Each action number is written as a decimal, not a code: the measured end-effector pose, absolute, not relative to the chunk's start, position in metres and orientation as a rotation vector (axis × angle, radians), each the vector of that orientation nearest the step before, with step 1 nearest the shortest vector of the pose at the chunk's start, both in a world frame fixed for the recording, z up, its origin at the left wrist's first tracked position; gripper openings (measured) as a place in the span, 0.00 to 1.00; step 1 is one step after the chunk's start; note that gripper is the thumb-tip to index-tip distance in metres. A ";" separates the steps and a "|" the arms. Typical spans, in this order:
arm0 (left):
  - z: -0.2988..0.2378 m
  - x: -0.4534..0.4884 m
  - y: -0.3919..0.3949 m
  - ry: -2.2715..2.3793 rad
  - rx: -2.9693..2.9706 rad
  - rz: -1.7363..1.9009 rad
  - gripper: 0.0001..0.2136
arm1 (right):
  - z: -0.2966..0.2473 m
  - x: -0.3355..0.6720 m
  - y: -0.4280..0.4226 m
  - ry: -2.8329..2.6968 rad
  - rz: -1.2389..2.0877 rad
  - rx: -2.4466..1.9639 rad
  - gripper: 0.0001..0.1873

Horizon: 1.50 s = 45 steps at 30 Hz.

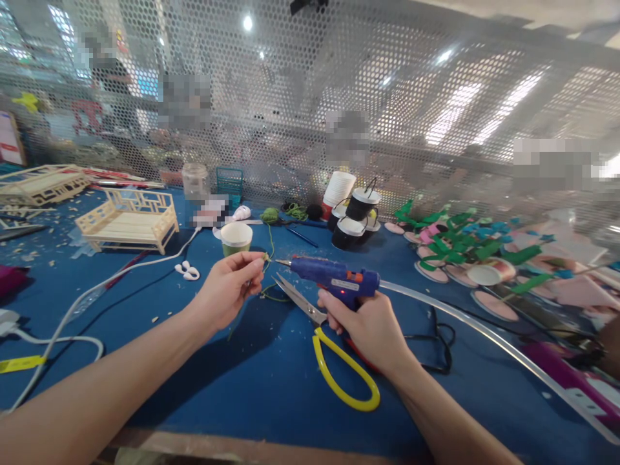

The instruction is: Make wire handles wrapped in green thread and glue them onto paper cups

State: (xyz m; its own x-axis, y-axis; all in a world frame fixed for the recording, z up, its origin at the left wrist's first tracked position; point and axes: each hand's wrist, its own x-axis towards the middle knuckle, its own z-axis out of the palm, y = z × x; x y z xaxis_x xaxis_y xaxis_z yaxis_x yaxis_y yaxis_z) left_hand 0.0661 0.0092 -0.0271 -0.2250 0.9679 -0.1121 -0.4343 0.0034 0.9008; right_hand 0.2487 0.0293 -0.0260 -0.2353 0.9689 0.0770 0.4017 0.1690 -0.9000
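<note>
Left hand (227, 287) pinches a green string (265, 258) end above the blue table (242, 387) | right hand (368, 329) closed around the glue gun (339, 279), nozzle just beside the string | step: looks like gluing | next: steady nozzle touch, fingers clear.

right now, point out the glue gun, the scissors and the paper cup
glue gun (339, 279), head view, on its blue body
scissors (296, 296), head view, on the metal blade
paper cup (236, 236), head view, on its white top
</note>
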 end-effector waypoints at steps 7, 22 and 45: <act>-0.029 0.069 0.008 1.094 0.716 1.488 0.05 | -0.027 0.248 0.029 -1.777 1.026 -1.274 0.14; -0.025 0.068 0.009 1.161 0.730 1.511 0.04 | -0.029 0.247 0.029 -1.808 0.969 -1.316 0.14; -0.028 0.067 0.010 1.205 0.836 1.547 0.04 | -0.027 0.244 0.029 -1.750 0.991 -1.328 0.11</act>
